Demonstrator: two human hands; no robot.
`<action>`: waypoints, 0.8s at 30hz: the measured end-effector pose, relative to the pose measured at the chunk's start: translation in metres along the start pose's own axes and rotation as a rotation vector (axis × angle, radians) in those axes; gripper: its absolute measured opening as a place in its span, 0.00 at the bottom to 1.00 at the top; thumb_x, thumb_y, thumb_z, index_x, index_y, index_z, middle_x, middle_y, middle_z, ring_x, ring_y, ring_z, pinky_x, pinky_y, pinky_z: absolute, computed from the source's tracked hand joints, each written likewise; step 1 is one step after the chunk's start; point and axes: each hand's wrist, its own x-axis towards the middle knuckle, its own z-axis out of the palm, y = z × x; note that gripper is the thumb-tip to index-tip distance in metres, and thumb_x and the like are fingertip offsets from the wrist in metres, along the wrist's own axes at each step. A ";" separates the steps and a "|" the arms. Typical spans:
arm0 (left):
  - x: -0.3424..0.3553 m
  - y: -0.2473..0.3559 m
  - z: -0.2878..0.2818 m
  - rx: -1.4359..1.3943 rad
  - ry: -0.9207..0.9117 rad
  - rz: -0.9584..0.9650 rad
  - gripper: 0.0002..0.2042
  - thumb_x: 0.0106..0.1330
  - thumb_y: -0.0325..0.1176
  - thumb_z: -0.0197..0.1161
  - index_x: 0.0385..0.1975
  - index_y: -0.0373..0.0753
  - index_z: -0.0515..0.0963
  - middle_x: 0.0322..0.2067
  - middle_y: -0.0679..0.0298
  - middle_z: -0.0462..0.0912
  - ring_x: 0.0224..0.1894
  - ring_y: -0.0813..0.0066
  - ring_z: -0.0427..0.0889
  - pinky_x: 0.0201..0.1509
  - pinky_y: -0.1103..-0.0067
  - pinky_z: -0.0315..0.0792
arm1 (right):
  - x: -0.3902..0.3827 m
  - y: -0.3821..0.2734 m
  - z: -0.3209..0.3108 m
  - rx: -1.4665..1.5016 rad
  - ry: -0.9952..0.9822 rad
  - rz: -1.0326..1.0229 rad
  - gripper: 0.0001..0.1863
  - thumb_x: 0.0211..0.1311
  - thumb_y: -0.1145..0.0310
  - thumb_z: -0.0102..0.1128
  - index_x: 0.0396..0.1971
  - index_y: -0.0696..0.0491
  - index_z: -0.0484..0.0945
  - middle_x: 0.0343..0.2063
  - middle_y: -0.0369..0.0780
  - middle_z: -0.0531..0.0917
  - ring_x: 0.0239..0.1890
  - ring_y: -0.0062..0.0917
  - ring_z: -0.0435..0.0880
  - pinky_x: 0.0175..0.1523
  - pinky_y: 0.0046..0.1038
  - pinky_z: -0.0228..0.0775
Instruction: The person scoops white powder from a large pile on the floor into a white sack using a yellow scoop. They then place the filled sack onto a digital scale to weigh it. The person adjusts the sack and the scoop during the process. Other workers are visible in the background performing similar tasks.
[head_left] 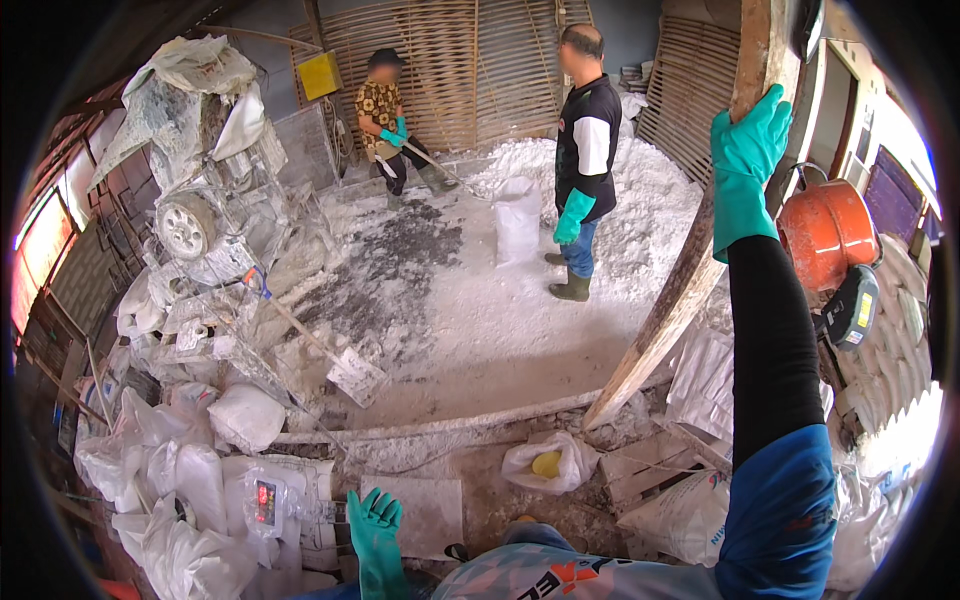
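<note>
My right hand [745, 160], in a green glove, is raised at upper right with its fingers wrapped on a weathered wooden post [650, 340]. My left hand [376, 525], also green-gloved, is low in the middle, open and holding nothing, its fingers slightly curled. It is near a flat pale board [435, 500] and a plastic-wrapped digital scale [266, 503] among white sacks [180, 480]. An open white bag [520, 465] with a round yellow item [547, 463] inside lies between my hand and the post's foot.
Two co-workers [385, 120] [585, 130] stand by an upright white sack [517, 235] and a heap of white powder [650, 200], one holding a shovel. A powder-coated machine [195, 180] and leaning shovel [350, 370] are left. An orange mixer [822, 230] is right. A low ledge [400, 436] crosses ahead.
</note>
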 end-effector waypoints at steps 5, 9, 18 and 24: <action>0.002 0.001 -0.002 -0.006 -0.004 -0.014 0.31 0.72 0.61 0.64 0.50 0.33 0.81 0.38 0.54 0.88 0.39 0.57 0.87 0.54 0.60 0.81 | 0.001 -0.001 -0.003 0.009 0.000 -0.006 0.50 0.54 0.62 0.71 0.75 0.61 0.57 0.64 0.59 0.69 0.66 0.56 0.70 0.68 0.50 0.66; -0.002 0.002 0.002 0.012 0.010 0.001 0.31 0.73 0.62 0.63 0.50 0.33 0.82 0.39 0.55 0.88 0.39 0.56 0.87 0.54 0.60 0.81 | 0.000 -0.001 -0.002 0.001 0.008 -0.011 0.50 0.55 0.61 0.70 0.75 0.61 0.57 0.63 0.58 0.69 0.66 0.56 0.71 0.68 0.50 0.66; -0.002 0.006 0.000 0.001 -0.011 -0.014 0.31 0.74 0.62 0.61 0.50 0.34 0.81 0.38 0.55 0.88 0.39 0.58 0.87 0.53 0.62 0.82 | -0.002 0.004 0.003 0.023 -0.008 0.004 0.51 0.57 0.59 0.70 0.77 0.60 0.55 0.69 0.62 0.66 0.71 0.58 0.67 0.73 0.51 0.62; -0.007 0.001 0.010 -0.007 0.057 0.000 0.29 0.76 0.61 0.60 0.44 0.34 0.84 0.30 0.61 0.84 0.32 0.64 0.82 0.45 0.66 0.81 | -0.001 0.004 0.003 0.036 -0.039 0.019 0.51 0.57 0.59 0.71 0.77 0.59 0.54 0.70 0.62 0.65 0.71 0.58 0.67 0.74 0.51 0.61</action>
